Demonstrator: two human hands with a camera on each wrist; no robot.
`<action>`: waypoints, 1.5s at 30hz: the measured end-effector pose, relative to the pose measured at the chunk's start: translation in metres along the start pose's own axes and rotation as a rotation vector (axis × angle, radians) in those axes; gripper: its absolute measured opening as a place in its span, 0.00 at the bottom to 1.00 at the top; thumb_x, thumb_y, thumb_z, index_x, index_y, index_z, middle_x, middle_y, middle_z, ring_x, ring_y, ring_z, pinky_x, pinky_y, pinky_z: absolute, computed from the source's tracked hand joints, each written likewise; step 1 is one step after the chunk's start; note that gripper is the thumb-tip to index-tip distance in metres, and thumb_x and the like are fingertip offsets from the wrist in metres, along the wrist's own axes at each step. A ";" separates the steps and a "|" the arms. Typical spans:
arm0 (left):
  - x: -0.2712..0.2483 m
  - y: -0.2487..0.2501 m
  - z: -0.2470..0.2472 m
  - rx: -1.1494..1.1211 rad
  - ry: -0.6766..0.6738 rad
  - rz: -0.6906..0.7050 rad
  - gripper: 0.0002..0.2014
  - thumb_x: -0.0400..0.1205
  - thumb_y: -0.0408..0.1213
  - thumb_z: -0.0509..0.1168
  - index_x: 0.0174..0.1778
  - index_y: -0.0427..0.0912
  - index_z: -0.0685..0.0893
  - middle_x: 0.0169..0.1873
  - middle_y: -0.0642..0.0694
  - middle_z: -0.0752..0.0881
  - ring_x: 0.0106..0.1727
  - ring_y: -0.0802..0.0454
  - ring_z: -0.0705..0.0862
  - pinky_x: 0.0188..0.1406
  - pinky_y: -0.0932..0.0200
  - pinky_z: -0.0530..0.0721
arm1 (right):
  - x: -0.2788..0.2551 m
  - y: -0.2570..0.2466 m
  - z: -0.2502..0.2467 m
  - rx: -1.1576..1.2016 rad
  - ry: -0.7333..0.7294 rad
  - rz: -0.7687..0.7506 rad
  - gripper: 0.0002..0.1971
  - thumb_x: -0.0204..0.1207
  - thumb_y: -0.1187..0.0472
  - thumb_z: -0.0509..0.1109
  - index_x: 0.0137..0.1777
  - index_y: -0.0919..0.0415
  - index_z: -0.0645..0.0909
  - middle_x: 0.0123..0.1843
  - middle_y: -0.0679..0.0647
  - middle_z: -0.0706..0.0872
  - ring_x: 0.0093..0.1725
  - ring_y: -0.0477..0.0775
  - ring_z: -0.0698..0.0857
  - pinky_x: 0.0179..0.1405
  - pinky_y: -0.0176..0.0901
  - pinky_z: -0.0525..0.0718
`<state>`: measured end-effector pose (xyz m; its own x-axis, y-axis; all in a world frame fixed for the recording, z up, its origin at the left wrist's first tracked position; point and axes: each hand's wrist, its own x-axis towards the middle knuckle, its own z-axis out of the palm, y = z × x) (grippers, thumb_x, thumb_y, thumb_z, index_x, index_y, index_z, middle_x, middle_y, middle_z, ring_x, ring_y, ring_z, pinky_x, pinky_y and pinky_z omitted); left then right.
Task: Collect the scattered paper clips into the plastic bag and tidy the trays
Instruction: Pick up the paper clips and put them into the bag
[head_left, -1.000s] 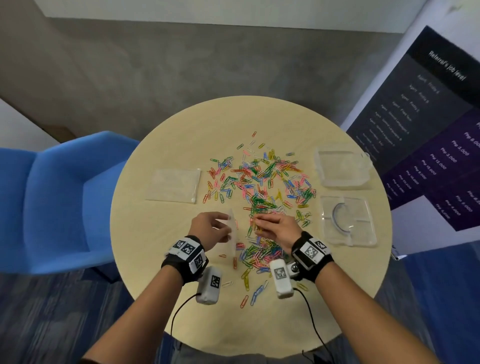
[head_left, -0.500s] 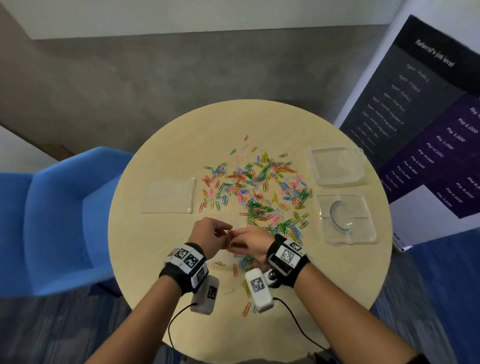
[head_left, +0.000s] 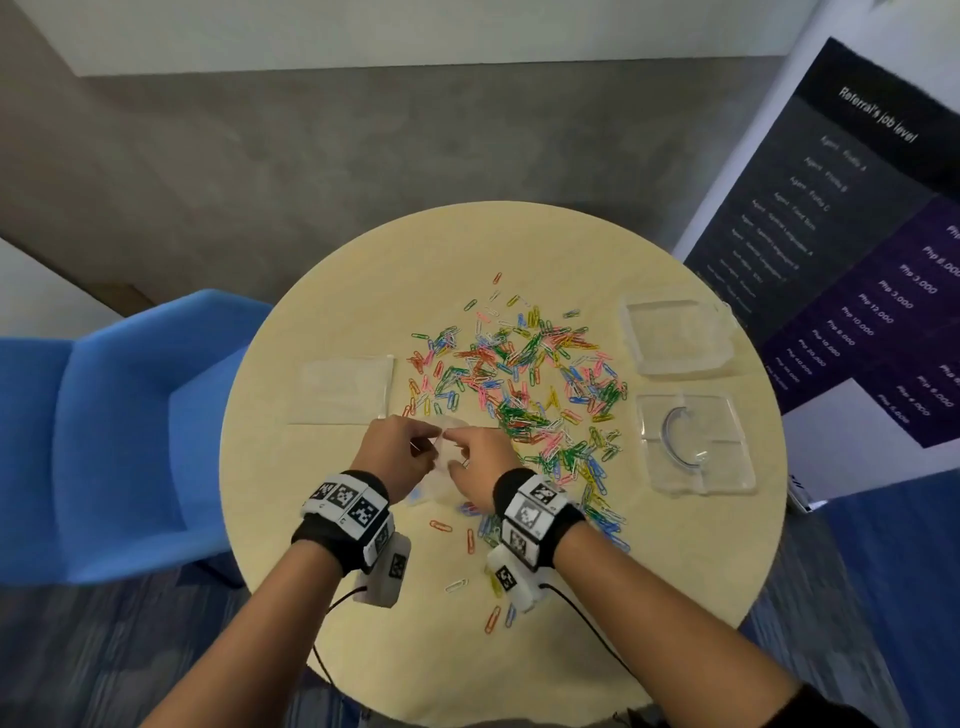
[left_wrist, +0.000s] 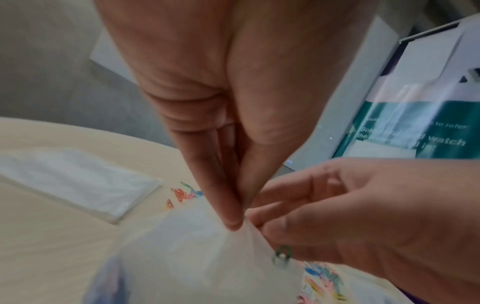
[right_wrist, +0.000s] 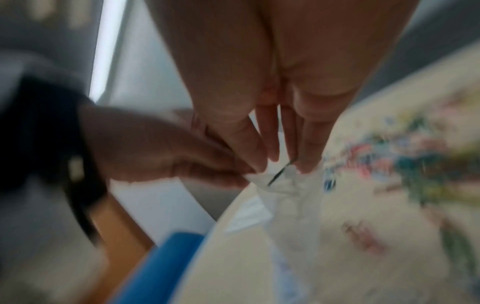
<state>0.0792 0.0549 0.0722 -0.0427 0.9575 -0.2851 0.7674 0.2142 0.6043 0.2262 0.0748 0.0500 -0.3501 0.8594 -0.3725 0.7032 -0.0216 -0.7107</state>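
Observation:
A small clear plastic bag (head_left: 440, 470) hangs between my two hands above the near middle of the round table (head_left: 363, 270). My left hand (head_left: 399, 457) pinches the bag's (left_wrist: 194, 257) rim between thumb and fingers (left_wrist: 233, 223). My right hand (head_left: 483, 462) meets it at the bag's mouth (right_wrist: 284, 185) and pinches a green paper clip (left_wrist: 281, 256) against the rim. Coloured paper clips (head_left: 519, 384) lie scattered over the table's middle, with several more near my wrists (head_left: 470, 540). Two clear plastic trays (head_left: 675, 338) (head_left: 696, 441) stand at the right.
A flat stack of clear bags (head_left: 345, 389) lies left of the clips. A blue chair (head_left: 104, 441) stands beside the table on the left. A printed banner (head_left: 857, 234) stands to the right, behind the trays.
My right hand left the pile of clips and moved left to the bag held by my left hand. Both hands now meet at the bag's mouth.

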 end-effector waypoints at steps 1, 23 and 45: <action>0.000 -0.003 -0.001 -0.007 0.007 -0.011 0.17 0.76 0.28 0.70 0.60 0.42 0.88 0.40 0.46 0.92 0.39 0.54 0.90 0.54 0.55 0.88 | -0.001 0.001 -0.001 0.057 -0.041 -0.006 0.23 0.79 0.70 0.65 0.74 0.59 0.76 0.69 0.58 0.82 0.67 0.55 0.82 0.68 0.42 0.79; -0.027 -0.068 -0.057 -0.299 0.329 -0.202 0.12 0.77 0.31 0.70 0.56 0.41 0.88 0.37 0.45 0.91 0.37 0.53 0.91 0.52 0.57 0.87 | -0.078 0.071 0.125 -1.141 -0.620 -1.057 0.37 0.82 0.38 0.54 0.84 0.61 0.55 0.87 0.58 0.52 0.84 0.62 0.56 0.81 0.61 0.58; -0.022 -0.046 0.004 -0.340 0.174 -0.138 0.11 0.75 0.29 0.70 0.53 0.39 0.91 0.33 0.44 0.90 0.31 0.48 0.90 0.44 0.50 0.91 | -0.029 0.081 0.000 -1.050 -0.382 -0.397 0.23 0.74 0.69 0.72 0.68 0.68 0.73 0.65 0.64 0.76 0.63 0.65 0.77 0.53 0.56 0.82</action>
<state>0.0473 0.0229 0.0481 -0.2605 0.9275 -0.2681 0.4929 0.3666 0.7891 0.2931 0.0477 0.0030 -0.6952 0.4991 -0.5172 0.6049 0.7950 -0.0459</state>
